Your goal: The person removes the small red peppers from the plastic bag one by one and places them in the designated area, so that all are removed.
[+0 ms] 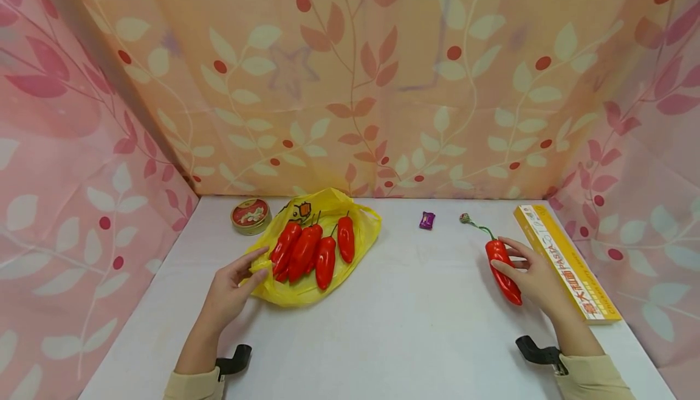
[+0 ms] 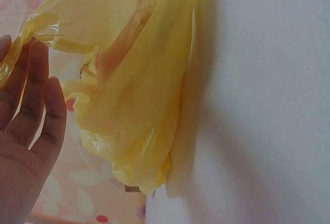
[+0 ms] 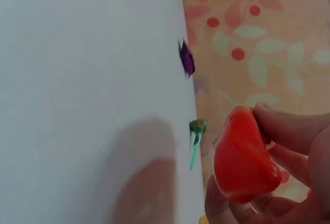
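A yellow plastic bag (image 1: 317, 266) lies on the white table (image 1: 394, 339) with several red peppers (image 1: 306, 251) on top of it. My left hand (image 1: 235, 287) rests at the bag's left edge, fingers straight and touching the plastic; in the left wrist view the fingers (image 2: 31, 100) stand beside the bag (image 2: 139, 95). My right hand (image 1: 533, 278) holds another red pepper (image 1: 503, 269) with a green stem, fingers and thumb curled round it. The right wrist view shows that pepper (image 3: 242, 162) pinched in the fingertips.
A round tin (image 1: 250, 215) sits behind the bag at the back left. A small purple wrapper (image 1: 427, 220) and a green-stemmed bud (image 1: 466, 218) lie near the back. A yellow pasta box (image 1: 566, 260) lies along the right edge. Patterned cloth walls enclose three sides.
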The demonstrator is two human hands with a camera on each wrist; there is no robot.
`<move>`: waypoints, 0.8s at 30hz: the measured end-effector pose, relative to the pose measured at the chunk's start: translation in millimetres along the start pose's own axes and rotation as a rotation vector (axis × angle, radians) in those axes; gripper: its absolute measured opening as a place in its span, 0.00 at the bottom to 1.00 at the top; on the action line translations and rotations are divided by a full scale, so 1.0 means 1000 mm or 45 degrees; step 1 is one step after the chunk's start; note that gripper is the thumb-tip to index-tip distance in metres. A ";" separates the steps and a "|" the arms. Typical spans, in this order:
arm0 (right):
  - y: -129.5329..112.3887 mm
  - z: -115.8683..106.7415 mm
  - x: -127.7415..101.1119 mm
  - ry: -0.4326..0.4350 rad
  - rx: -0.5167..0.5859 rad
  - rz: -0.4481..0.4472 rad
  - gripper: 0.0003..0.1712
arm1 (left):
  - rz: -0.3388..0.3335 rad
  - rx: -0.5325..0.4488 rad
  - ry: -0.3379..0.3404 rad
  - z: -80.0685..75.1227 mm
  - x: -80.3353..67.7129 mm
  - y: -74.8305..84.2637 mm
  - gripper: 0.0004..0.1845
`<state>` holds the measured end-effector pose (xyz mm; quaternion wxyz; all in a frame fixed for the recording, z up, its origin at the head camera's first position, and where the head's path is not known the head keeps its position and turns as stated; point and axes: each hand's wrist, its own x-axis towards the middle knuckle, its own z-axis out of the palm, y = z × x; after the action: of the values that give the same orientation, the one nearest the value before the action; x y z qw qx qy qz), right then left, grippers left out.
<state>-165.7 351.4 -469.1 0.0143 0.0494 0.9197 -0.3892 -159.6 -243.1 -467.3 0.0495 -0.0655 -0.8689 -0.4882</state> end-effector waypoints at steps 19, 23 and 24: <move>0.040 -0.005 0.007 -0.073 -0.196 0.125 0.45 | -0.004 -0.041 -0.017 0.000 0.001 -0.004 0.26; 0.038 -0.007 0.007 -0.070 -0.214 0.127 0.47 | 0.001 -0.047 -0.021 0.000 0.001 -0.004 0.27; 0.036 -0.007 0.007 -0.065 -0.219 0.125 0.47 | 0.004 -0.047 -0.020 0.000 0.001 -0.004 0.27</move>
<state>-168.8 382.3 -490.3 0.0611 0.0831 0.9456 -0.3086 -161.4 -244.6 -470.4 0.0422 -0.0714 -0.8599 -0.5037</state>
